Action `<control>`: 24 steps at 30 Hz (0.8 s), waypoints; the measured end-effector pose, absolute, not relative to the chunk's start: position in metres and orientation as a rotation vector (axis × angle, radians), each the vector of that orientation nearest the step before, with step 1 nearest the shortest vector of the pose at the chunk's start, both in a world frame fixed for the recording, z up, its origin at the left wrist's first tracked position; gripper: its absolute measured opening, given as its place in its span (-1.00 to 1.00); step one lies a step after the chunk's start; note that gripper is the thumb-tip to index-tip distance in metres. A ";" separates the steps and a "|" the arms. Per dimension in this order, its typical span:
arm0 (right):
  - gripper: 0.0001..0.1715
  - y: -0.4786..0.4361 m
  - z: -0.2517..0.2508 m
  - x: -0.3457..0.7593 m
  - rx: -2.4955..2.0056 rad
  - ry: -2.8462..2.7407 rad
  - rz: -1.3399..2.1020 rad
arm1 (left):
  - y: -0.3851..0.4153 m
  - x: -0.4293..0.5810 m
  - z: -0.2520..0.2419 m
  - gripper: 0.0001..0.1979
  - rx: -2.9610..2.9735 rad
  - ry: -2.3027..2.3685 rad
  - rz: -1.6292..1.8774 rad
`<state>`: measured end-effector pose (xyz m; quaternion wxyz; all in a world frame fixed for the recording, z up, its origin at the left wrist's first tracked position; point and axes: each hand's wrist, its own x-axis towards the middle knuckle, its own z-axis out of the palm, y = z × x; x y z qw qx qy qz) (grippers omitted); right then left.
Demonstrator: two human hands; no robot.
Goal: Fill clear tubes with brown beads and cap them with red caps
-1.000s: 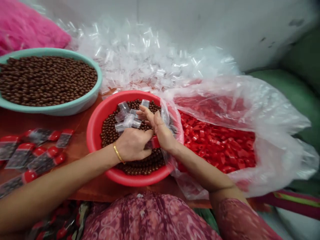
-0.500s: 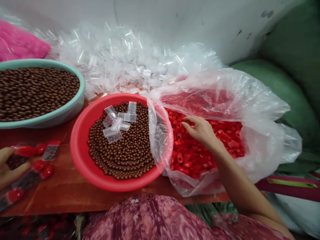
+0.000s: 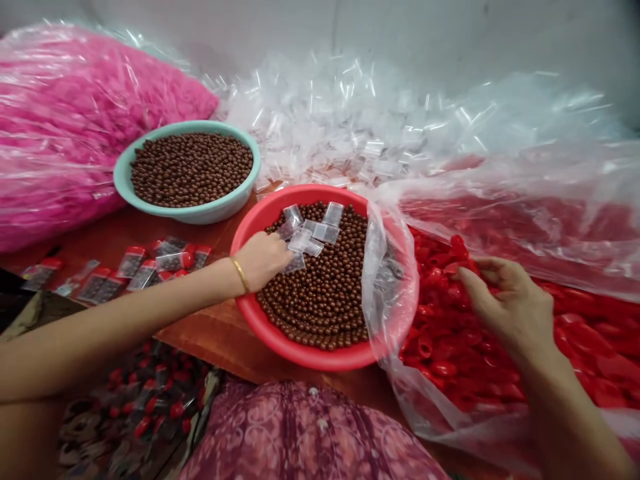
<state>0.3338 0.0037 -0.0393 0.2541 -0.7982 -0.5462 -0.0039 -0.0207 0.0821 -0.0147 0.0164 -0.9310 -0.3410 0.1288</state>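
Observation:
My left hand (image 3: 265,259), with a gold bangle at the wrist, reaches into the red basin (image 3: 320,360). Its fingers are closed at the edge of a small clear plastic container (image 3: 295,263), and their tips are hidden. Several more clear containers (image 3: 325,232) lie beside it on the small round brown balls (image 3: 320,307). Over a plastic bag of red caps (image 3: 450,347), my right hand (image 3: 515,300) pinches a red cap (image 3: 459,248) between thumb and fingers.
A pale green basin (image 3: 250,180) of brown balls stands at the back left, beside a large bag of pink pieces (image 3: 100,113). Clear containers (image 3: 340,120) are heaped along the wall. Filled red-capped containers (image 3: 145,267) lie at left, with more below the table edge.
My left hand has left the filled containers and moved right into the red basin. My right hand now has a red cap at its fingertips. The view has turned left.

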 end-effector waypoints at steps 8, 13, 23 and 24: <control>-0.56 -0.014 -0.056 0.323 -1.976 -1.459 0.177 | 0.105 0.003 -0.037 -0.78 -2.997 -0.447 0.550; -0.51 -0.016 -0.063 0.323 -1.957 -1.426 0.236 | 0.107 0.003 -0.043 -0.66 -3.075 -0.372 0.416; -0.50 -0.022 -0.068 0.324 -1.902 -1.379 0.259 | 0.094 0.007 -0.044 -0.81 -3.328 -0.312 0.579; -0.51 -0.022 -0.068 0.324 -1.894 -1.374 0.264 | 0.093 0.006 -0.043 -0.83 -3.293 -0.407 0.624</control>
